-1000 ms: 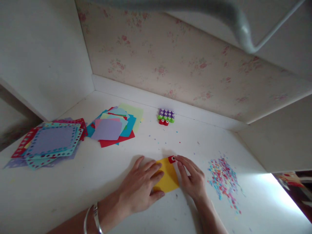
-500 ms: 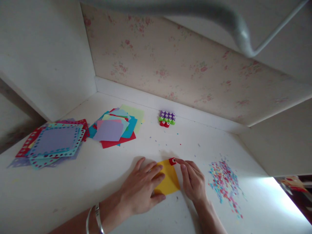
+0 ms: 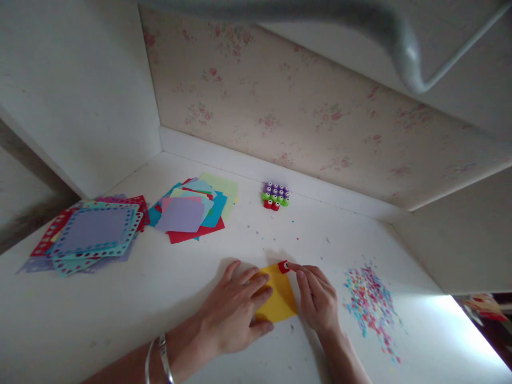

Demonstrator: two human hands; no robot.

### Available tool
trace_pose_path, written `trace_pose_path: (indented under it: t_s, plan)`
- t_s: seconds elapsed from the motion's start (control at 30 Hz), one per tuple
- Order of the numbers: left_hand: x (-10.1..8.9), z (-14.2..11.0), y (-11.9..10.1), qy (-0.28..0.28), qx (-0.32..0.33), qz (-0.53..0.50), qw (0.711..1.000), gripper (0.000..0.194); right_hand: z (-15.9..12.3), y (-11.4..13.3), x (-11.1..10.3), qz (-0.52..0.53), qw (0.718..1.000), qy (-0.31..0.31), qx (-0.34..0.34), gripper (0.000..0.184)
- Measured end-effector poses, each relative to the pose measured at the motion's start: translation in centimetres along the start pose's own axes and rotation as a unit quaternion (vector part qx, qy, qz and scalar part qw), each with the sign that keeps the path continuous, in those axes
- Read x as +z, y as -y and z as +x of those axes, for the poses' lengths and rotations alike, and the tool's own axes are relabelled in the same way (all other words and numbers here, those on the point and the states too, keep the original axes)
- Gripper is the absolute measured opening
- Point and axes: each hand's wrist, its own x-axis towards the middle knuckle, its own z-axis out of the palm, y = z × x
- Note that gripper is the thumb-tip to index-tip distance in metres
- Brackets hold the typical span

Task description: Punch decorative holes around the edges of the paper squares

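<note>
A yellow paper square [image 3: 280, 300] lies on the white table [image 3: 160, 298] in front of me. My left hand [image 3: 236, 306] rests flat on its left part, fingers spread, a bangle on the wrist. A small red punch [image 3: 284, 266] sits on the paper's far corner. My right hand [image 3: 318, 301] lies along the paper's right edge, its fingertips touching the red punch.
Plain coloured paper squares [image 3: 192, 210] lie in a pile at the back left. Sheets with punched borders [image 3: 92, 232] are stacked at far left. A cluster of small punches [image 3: 275, 194] stands near the wall. Confetti scraps [image 3: 370, 298] are scattered to the right.
My right fingers have curled in a little closer around the red punch. The view has shifted slightly; the left hand stays on the yellow paper.
</note>
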Motion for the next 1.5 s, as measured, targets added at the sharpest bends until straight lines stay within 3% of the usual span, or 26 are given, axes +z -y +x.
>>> trace_pose_path:
  t_s: [0.33, 0.63, 1.03, 1.2, 1.5]
  plan:
    - [0.2, 0.3, -0.5, 0.0, -0.008, 0.008, 1.0, 0.051, 0.2, 0.2, 0.0, -0.005, 1.0, 0.001, -0.011, 0.028]
    - [0.3, 0.3, -0.7, 0.012, -0.004, 0.012, 1.0, 0.051, -0.2, 0.3, 0.0, -0.03, 0.999, 0.019, 0.018, 0.026]
    - [0.4, 0.4, -0.7, 0.018, -0.011, 0.02, 1.0, 0.05, 0.3, -0.1, 0.3, -0.08, 0.993, 0.043, -0.079, 0.022]
    - [0.5, 0.4, -1.1, 0.015, -0.021, 0.024, 0.999, 0.046, 0.8, -0.3, 1.1, -0.123, 0.987, 0.048, -0.089, 0.014]
    - [0.4, 0.4, -1.0, 0.004, -0.012, 0.036, 0.999, 0.045, 1.1, -0.2, 2.0, -0.15, 0.986, 0.041, -0.067, 0.025]
